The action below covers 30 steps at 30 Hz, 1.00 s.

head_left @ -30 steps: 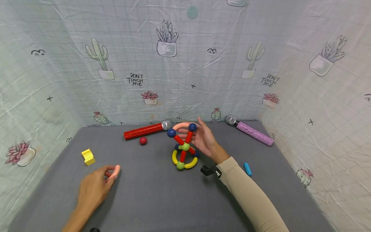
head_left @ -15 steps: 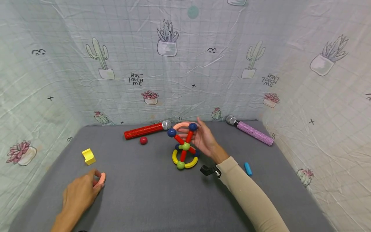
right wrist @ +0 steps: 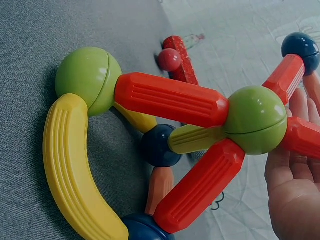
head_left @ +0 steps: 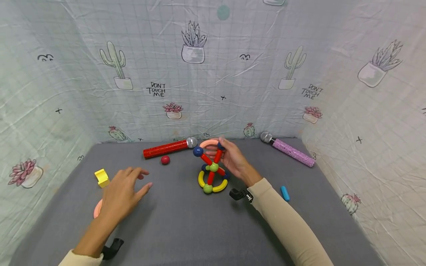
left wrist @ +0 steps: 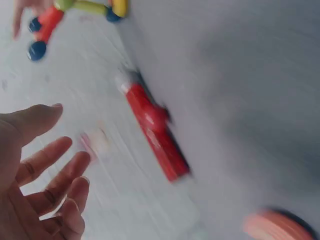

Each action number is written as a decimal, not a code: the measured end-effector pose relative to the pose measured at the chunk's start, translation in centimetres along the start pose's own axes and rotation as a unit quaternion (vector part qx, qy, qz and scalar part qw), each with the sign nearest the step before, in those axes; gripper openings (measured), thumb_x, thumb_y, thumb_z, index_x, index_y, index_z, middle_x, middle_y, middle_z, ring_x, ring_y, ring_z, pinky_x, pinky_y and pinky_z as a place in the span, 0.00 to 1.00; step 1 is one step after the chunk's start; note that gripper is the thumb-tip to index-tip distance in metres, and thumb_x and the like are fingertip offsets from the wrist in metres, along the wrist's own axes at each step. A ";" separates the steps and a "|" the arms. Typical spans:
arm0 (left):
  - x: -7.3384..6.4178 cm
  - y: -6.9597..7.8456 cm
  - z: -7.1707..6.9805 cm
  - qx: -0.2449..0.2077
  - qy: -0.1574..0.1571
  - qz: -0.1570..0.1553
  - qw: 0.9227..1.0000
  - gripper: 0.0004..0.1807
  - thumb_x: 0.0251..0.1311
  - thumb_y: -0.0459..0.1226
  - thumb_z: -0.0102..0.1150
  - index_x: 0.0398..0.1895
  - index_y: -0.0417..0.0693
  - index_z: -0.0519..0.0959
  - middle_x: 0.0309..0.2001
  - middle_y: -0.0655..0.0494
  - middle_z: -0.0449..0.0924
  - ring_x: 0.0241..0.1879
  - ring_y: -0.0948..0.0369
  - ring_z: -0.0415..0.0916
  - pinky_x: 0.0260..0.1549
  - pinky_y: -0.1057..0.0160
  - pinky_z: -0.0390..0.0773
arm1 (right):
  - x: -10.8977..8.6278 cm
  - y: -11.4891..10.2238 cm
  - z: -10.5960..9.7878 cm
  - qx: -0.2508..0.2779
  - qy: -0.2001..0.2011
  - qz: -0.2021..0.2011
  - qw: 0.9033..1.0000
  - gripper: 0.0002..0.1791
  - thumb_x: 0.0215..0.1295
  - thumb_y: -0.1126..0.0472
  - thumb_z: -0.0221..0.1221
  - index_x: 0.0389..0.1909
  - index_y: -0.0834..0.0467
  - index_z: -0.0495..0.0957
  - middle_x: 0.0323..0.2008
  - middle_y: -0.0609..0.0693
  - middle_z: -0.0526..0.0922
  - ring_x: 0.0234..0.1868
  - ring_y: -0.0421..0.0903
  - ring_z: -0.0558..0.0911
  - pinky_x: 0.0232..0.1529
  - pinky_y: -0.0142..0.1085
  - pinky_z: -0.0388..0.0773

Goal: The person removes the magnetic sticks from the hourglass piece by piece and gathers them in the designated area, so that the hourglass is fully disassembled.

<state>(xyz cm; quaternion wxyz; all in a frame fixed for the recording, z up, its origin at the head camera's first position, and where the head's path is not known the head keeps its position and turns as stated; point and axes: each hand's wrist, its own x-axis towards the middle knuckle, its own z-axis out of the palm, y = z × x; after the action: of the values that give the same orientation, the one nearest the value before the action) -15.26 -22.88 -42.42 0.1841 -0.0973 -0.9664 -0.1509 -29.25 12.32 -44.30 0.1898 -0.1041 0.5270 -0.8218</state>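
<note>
A magnetic ball-and-stick model point(head_left: 214, 167) stands at mid-table: red sticks join at a green ball, above a ring of yellow and pink curved sticks. At its upper right, my right hand point(head_left: 234, 160) pinches the blue ball, its thumb in front and fingers behind the pink arc. The right wrist view has the lower green ball point(right wrist: 87, 80) up close, with part of the hand at the right edge. My left hand point(head_left: 123, 192) hovers over the left side, fingers spread and holding nothing. A loose pink curved stick point(head_left: 97, 208) lies on the table, partly hidden by that forearm.
At the back lie a red microphone point(head_left: 166, 149) with a red ball point(head_left: 165, 160) before it, and a purple glitter microphone point(head_left: 293, 151) to the right. A yellow block point(head_left: 101, 178) sits far left, a short blue stick point(head_left: 284, 193) right. Printed cloth walls enclose the table.
My left hand carried the pink curved stick leftward, let it go on the table, then rose and moved right. My right thumb has closed onto the blue ball; the model has stayed put.
</note>
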 end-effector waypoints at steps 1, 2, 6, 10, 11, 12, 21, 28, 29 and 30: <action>0.7 0.8 0.1 -0.008 -0.004 0.007 1.000 0.20 0.58 0.45 0.79 0.52 0.51 0.85 0.43 0.50 0.86 0.45 0.48 0.79 0.32 0.50 0.80 | 0.0 0.0 0.0 -0.001 0.002 -0.001 1.000 0.21 0.84 0.44 0.52 0.62 0.56 0.74 0.48 0.49 0.91 0.49 0.45 0.92 0.58 0.40 0.85; 1.3 1.6 0.3 -0.019 -0.006 0.013 1.000 0.21 0.59 0.45 0.79 0.53 0.51 0.85 0.44 0.50 0.86 0.47 0.48 0.79 0.34 0.49 0.80 | 0.1 0.1 0.0 -0.001 0.004 -0.001 1.000 0.19 0.84 0.46 0.52 0.60 0.55 0.74 0.47 0.48 0.91 0.49 0.45 0.92 0.58 0.40 0.86; 4.3 4.5 1.3 -0.063 -0.010 0.034 0.997 0.25 0.61 0.46 0.77 0.59 0.52 0.82 0.49 0.52 0.85 0.49 0.52 0.78 0.39 0.50 0.82 | 0.1 0.1 0.1 -0.006 0.009 -0.007 1.000 0.14 0.85 0.49 0.50 0.57 0.54 0.74 0.48 0.49 0.90 0.49 0.45 0.92 0.59 0.41 0.85; 7.4 6.9 2.7 -0.120 -0.019 0.050 0.991 0.28 0.63 0.47 0.76 0.64 0.53 0.79 0.53 0.52 0.85 0.50 0.53 0.79 0.46 0.50 0.82 | 0.1 0.2 0.1 -0.012 0.009 -0.015 1.000 0.16 0.84 0.49 0.52 0.59 0.56 0.75 0.49 0.50 0.89 0.50 0.45 0.91 0.60 0.42 0.85; 8.0 7.3 3.1 -0.134 -0.024 0.052 0.989 0.28 0.64 0.47 0.75 0.65 0.52 0.79 0.54 0.51 0.86 0.49 0.52 0.80 0.48 0.49 0.82 | 0.1 0.2 0.1 -0.012 0.008 -0.016 1.000 0.17 0.84 0.49 0.53 0.60 0.56 0.75 0.50 0.50 0.89 0.50 0.45 0.91 0.60 0.42 0.85; 8.6 7.8 3.5 -0.151 -0.031 0.053 0.987 0.29 0.64 0.46 0.75 0.66 0.52 0.78 0.56 0.50 0.86 0.50 0.52 0.81 0.49 0.49 0.82 | 0.1 0.3 0.1 -0.014 0.007 -0.018 1.000 0.18 0.84 0.48 0.54 0.61 0.57 0.75 0.50 0.50 0.89 0.50 0.45 0.91 0.60 0.42 0.85; 10.8 9.4 6.5 -0.225 -0.020 0.051 0.973 0.24 0.62 0.43 0.77 0.57 0.51 0.77 0.50 0.51 0.87 0.40 0.54 0.82 0.39 0.56 0.81 | 0.5 0.6 0.6 -0.013 0.013 -0.026 1.000 0.17 0.83 0.55 0.55 0.64 0.59 0.74 0.49 0.50 0.90 0.48 0.45 0.92 0.58 0.42 0.86; 11.1 9.5 6.7 -0.219 -0.012 0.065 0.973 0.21 0.62 0.42 0.76 0.54 0.52 0.77 0.45 0.52 0.85 0.34 0.54 0.78 0.32 0.60 0.75 | 0.5 0.3 0.9 -0.041 0.034 -0.028 0.998 0.16 0.83 0.62 0.54 0.65 0.61 0.73 0.49 0.50 0.89 0.47 0.44 0.92 0.58 0.43 0.86; 11.1 9.5 6.7 -0.218 -0.012 0.067 0.974 0.21 0.62 0.42 0.75 0.54 0.52 0.78 0.45 0.52 0.84 0.34 0.54 0.78 0.31 0.60 0.75 | 0.5 0.3 0.9 -0.043 0.037 -0.026 0.998 0.15 0.83 0.63 0.53 0.65 0.60 0.73 0.49 0.50 0.89 0.47 0.44 0.92 0.59 0.44 0.85; 11.1 9.6 6.8 -0.217 -0.013 0.070 0.974 0.20 0.62 0.41 0.74 0.54 0.52 0.78 0.45 0.53 0.84 0.34 0.54 0.77 0.31 0.60 0.75 | 0.5 0.3 0.8 -0.045 0.040 -0.025 0.998 0.15 0.83 0.64 0.53 0.65 0.60 0.73 0.49 0.50 0.89 0.47 0.44 0.92 0.59 0.45 0.85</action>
<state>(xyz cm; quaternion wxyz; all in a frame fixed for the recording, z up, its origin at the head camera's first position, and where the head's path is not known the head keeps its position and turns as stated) -25.29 -10.26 -41.68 0.1562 -0.2040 -0.9039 -0.3420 -29.38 11.30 -44.19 0.1433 -0.0927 0.5680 -0.8051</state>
